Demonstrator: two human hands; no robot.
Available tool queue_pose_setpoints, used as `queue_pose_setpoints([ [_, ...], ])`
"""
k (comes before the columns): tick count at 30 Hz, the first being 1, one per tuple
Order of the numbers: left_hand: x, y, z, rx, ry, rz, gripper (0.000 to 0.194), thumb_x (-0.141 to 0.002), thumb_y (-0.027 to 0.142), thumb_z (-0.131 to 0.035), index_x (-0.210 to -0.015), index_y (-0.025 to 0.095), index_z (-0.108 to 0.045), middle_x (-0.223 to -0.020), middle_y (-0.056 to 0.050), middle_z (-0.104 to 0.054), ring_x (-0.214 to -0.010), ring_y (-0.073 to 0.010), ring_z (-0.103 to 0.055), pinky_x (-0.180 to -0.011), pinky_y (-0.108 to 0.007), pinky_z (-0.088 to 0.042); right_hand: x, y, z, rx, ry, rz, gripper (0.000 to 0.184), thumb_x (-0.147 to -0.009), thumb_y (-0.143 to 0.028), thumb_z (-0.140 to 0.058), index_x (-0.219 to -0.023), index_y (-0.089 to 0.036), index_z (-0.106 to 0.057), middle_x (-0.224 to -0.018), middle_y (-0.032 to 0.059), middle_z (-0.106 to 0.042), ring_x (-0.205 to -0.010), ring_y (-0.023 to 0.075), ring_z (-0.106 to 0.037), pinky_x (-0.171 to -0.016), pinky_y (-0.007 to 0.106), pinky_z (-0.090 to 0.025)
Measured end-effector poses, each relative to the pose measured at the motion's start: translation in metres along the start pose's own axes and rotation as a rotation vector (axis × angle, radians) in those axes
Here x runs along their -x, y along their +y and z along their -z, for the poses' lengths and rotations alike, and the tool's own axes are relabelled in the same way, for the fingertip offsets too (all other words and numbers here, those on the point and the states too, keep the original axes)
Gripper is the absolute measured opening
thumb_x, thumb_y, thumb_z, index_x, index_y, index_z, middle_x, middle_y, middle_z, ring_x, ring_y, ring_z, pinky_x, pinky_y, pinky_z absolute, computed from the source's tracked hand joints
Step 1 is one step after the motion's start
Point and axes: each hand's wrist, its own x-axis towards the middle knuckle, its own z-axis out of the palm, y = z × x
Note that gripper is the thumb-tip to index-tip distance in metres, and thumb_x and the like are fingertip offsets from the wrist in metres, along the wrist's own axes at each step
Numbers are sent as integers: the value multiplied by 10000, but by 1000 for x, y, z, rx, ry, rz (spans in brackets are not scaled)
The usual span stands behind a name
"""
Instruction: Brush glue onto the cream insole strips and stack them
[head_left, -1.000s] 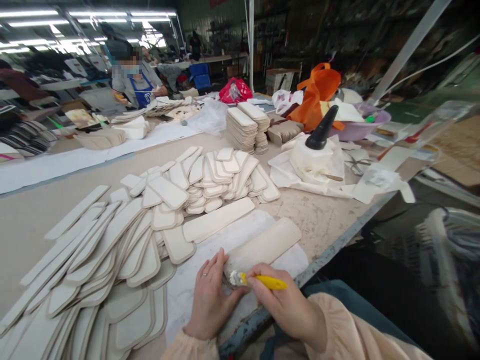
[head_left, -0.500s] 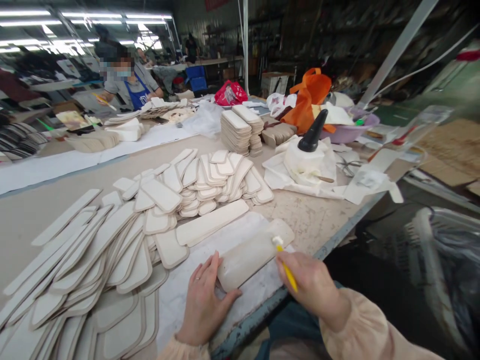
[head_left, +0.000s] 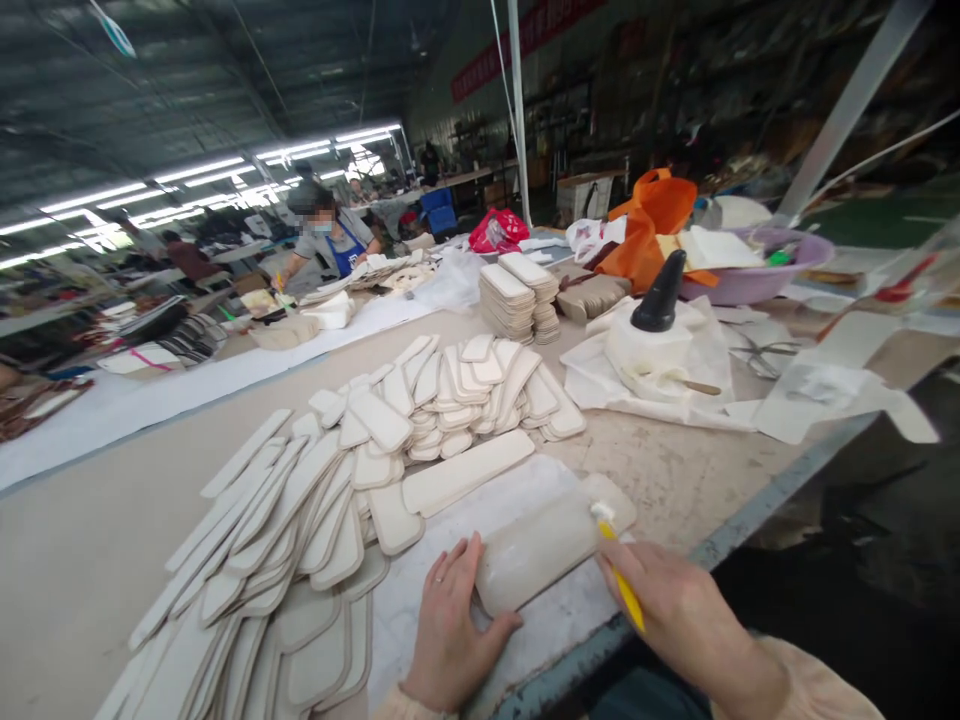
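Note:
A long cream-coloured flat piece lies on a white sheet at the table's near edge, its surface wet with white glue. My left hand presses flat on its near end, a ring on one finger. My right hand grips a yellow-handled brush, whose white bristle tip touches the piece's far right part. To the left, many similar cream pieces lie fanned out in overlapping rows.
A white glue pot with a black cone top stands on paper at the right. Behind it lie stacked pieces, an orange bag and a purple basin. A person in a blue apron works at the far table. The table edge runs diagonally at the right.
My right hand has swept the brush from the near end of the piece to its far end. My left hand stayed pressing the near end. The camera has tilted upward.

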Motion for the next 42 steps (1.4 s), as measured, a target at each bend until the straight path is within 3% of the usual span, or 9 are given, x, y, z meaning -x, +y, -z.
queue_pose_setpoints([
  [3,0,1,0,8,-38,41,936,-631,389,-781,-1403,99,-336,-1337,-191,-540,-1238,-341,-495,-1028,-555,-420,4,-9,-1,-316,-38,17,179,-931,-201,-456,-1081,-198,-553,-846,45,-654,-738,152,-645,-686,249,-525],
  [6,1,1,4,26,-77,81,982,-569,424,-819,-1381,74,-390,-1349,-210,-523,-1253,-358,-479,-1037,-561,-416,8,0,1,-506,103,-131,208,-907,-229,-524,-1114,-225,-545,-964,34,-664,-784,130,-658,-722,193,-530],
  [9,1,-4,16,78,-93,38,912,-627,490,-773,-1369,88,-427,-1355,-207,-519,-1252,-333,-493,-1034,-510,-439,13,22,5,-574,277,-316,150,-897,-273,-540,-1036,-227,-573,-827,5,-648,-636,105,-620,-605,161,-520],
  [12,-8,-17,33,116,-78,-35,620,-796,457,-630,-1319,147,-505,-1324,-160,-562,-1206,-252,-551,-994,-394,-493,18,38,11,-610,384,-450,129,-897,-300,-532,-980,-218,-585,-671,-15,-581,-557,102,-565,-539,160,-501],
  [18,-72,-55,51,-58,49,-6,362,-862,366,-565,-1144,151,-641,-1146,-140,-672,-1068,-241,-623,-949,-431,-508,26,44,14,-699,409,-530,151,-892,-318,-538,-984,-213,-595,-652,-10,-576,-553,107,-558,-519,176,-493],
  [24,-134,-68,49,-102,-139,-127,210,-811,308,-625,-971,217,-727,-1036,-77,-708,-957,-223,-645,-892,-382,-512,31,48,15,-731,446,-565,176,-882,-319,-557,-1016,-213,-599,-684,5,-591,-589,131,-574,-560,221,-510],
  [30,-154,-74,51,-107,-280,-197,188,-828,304,-582,-857,222,-749,-929,-60,-719,-855,-182,-654,-821,-308,-514,30,50,17,-756,451,-555,148,-889,-299,-554,-1009,-226,-600,-659,-9,-576,-550,114,-550,-522,203,-492],
  [36,-155,-67,54,-110,-280,-190,220,-829,228,-509,-819,208,-727,-894,-49,-707,-807,-162,-643,-777,-277,-499,29,47,14,-764,459,-553,153,-888,-281,-564,-1022,-225,-613,-683,-6,-590,-582,111,-563,-553,202,-503],
  [42,-143,-28,84,-75,-53,-90,220,-843,187,-403,-885,154,-616,-840,-71,-640,-811,-184,-596,-770,-304,-450,27,47,11,-875,566,-533,242,-881,-242,-577,-1117,-198,-603,-1030,81,-652,-822,169,-655,-802,320,-554],
])
